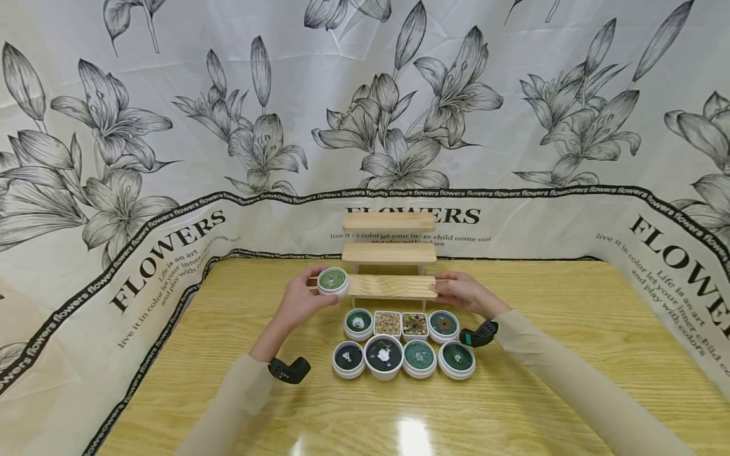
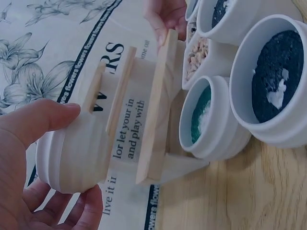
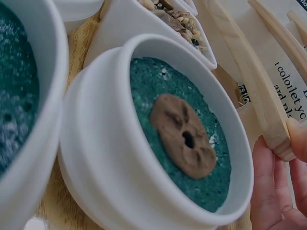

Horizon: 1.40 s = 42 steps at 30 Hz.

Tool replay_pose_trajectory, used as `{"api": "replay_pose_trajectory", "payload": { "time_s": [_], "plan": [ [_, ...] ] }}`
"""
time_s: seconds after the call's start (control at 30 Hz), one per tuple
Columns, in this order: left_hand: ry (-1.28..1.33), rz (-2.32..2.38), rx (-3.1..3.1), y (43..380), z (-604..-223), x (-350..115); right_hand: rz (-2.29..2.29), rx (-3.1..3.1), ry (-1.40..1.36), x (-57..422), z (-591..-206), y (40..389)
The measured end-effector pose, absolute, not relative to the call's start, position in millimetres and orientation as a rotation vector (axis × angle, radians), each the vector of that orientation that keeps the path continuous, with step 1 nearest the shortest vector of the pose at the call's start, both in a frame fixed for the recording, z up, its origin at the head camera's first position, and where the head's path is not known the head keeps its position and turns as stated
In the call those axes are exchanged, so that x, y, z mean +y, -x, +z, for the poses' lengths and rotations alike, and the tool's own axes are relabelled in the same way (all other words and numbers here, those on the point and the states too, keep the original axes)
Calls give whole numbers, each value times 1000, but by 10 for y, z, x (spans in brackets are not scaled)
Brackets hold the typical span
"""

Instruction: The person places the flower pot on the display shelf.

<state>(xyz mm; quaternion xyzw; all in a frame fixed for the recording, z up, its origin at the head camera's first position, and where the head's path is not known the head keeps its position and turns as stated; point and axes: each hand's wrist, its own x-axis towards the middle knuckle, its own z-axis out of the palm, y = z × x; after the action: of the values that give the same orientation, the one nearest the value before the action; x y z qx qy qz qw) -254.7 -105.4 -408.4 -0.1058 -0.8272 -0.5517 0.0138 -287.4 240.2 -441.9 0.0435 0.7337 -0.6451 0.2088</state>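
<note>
Hands, left: left hand [image 1: 300,296] curled round the side of a green-filled pot [image 1: 332,280], thumb on one side, fingers on the other; opening set by the pot's width.
Hands, right: right hand [image 1: 464,292] pinches the right end of the lowest tier [image 1: 393,286] between thumb and fingers; grip nearly closed.
Held pot: white, round, mouth up, raised off the tabletop [image 1: 213,332], beside the left end of the lowest tier; contact between the two cannot be told from where I stand.
Wrists: black device on each, next to a beige sleeve.
Stand: wooden, stepped; middle tier [image 1: 390,253] behind the lowest, top tier [image 1: 389,220] rearmost and highest.
Rear row, left to right: green pot with white patch [image 1: 358,322], square pebble pot [image 1: 388,323], square mixed-stone pot [image 1: 414,324], teal pot with brown piece [image 1: 443,324].
Front row, left to right: small dark-filled pot [image 1: 348,358], larger dark-filled pot [image 1: 384,356], teal-filled pot [image 1: 419,356], dark-green-filled pot [image 1: 457,359].
Backdrop: white cloth [image 1: 194,82], grey line-drawn flowers, black lettering "FLOWERS".
</note>
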Motion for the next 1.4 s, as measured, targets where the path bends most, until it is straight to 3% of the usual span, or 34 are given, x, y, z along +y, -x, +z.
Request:
{"api": "replay_pose_trajectory", "payload": {
  "time_s": [1.4],
  "plan": [
    [649, -1611, -2593, 2924, -3753, -464, -1892, 1993, 1, 2420, -4479, 2840]
  ]
}}
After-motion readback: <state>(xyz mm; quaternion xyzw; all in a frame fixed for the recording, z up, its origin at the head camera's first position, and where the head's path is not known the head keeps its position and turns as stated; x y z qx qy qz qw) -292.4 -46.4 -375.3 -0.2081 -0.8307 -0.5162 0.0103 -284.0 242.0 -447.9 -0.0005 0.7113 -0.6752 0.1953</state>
